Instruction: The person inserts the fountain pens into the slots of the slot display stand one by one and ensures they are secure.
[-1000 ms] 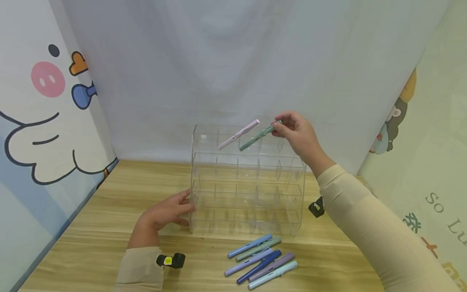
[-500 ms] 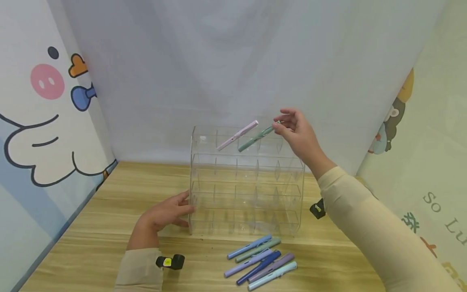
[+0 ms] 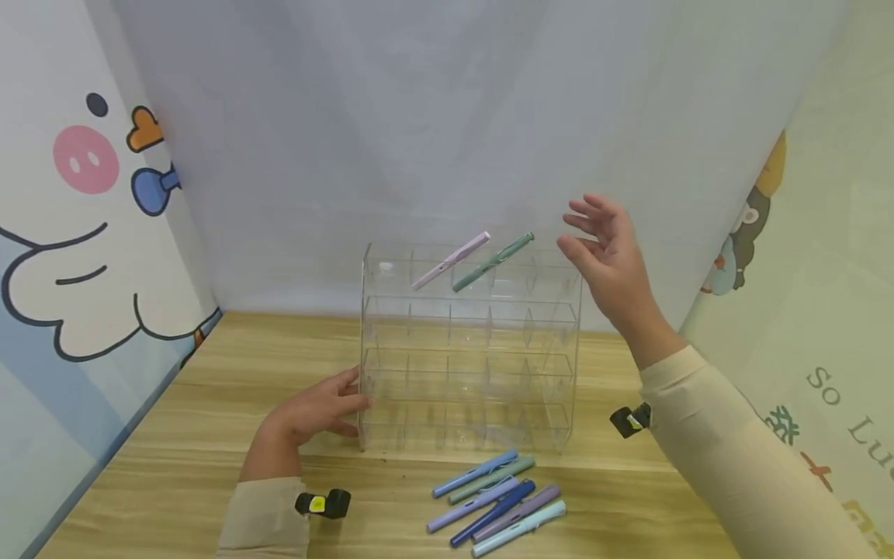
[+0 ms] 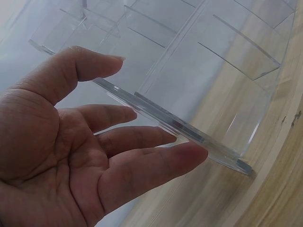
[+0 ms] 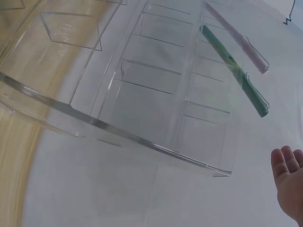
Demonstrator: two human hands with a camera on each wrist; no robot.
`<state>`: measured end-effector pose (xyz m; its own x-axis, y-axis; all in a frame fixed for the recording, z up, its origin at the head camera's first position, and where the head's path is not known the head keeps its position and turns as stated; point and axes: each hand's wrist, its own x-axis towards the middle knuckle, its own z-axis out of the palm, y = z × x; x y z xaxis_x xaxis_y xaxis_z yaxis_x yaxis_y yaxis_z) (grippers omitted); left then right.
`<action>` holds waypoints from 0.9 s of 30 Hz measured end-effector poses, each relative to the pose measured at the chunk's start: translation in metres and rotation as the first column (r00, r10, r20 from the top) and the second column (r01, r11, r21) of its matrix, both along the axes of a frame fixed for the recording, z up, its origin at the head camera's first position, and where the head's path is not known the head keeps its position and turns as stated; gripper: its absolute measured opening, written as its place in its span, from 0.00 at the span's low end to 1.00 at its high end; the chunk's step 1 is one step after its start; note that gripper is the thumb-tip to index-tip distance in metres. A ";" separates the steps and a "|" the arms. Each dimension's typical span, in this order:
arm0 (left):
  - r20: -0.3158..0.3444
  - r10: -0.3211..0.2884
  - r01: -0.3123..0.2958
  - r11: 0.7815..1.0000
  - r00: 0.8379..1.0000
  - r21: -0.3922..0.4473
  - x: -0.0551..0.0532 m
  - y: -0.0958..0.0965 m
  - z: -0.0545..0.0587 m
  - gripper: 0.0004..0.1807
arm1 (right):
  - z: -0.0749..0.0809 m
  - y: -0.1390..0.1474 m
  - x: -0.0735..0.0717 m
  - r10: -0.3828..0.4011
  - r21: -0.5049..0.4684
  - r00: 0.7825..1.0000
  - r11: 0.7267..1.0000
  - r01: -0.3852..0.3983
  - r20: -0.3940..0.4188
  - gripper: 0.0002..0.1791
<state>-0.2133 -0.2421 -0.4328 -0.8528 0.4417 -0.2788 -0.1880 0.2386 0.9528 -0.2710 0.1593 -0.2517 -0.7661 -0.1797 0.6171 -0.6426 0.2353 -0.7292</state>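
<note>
A clear acrylic rack [image 3: 470, 310] with tiers of small compartments stands on the table. In its top tier lean a light pink pen [image 3: 451, 261] and a green pen [image 3: 493, 262], both tilted up to the right. My right hand [image 3: 613, 260] is raised right of the green pen, apart from it, its fingers loosely bent around nothing. At the rack's left side panel, my left hand [image 3: 317, 411] rests its fingertips against the outside. The left wrist view shows the thumb [image 4: 94, 66] near the panel's edge and the fingers spread loosely.
Several pens [image 3: 496, 505] in blue, green, purple and pale blue tones lie in a loose row in front of the rack. A white curtain [image 3: 447, 116] hangs behind the wooden table [image 3: 174, 435]. Cartoon-printed panels [image 3: 91, 233] flank both sides.
My right hand has let go of the green pen and moved up and right, away from it. The green pen stays leaning in the top tier. My left hand stays in place.
</note>
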 end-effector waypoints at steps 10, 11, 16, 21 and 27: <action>-0.004 -0.011 0.011 1.000 1.000 0.001 0.000 0.000 0.000 0.45 | -0.028 0.025 0.036 0.063 -0.111 0.995 0.991 -0.071 -0.079 0.31; -0.005 -0.014 0.014 1.000 1.000 0.004 0.000 0.000 0.000 0.45 | -0.032 0.027 0.039 0.068 -0.113 0.993 0.991 -0.079 -0.095 0.31; -0.010 -0.014 0.014 1.000 1.000 -0.006 -0.002 -0.002 0.000 0.45 | -0.052 0.034 0.057 0.096 -0.137 0.980 0.983 -0.120 -0.174 0.32; -0.013 -0.013 0.013 1.000 1.000 -0.019 -0.003 -0.003 0.001 0.44 | -0.072 0.042 0.072 0.137 -0.156 0.967 0.973 -0.173 -0.214 0.33; -0.010 -0.012 0.012 1.000 1.000 -0.014 -0.001 -0.002 0.000 0.44 | -0.088 0.049 0.088 0.170 -0.109 0.959 0.974 -0.199 -0.225 0.31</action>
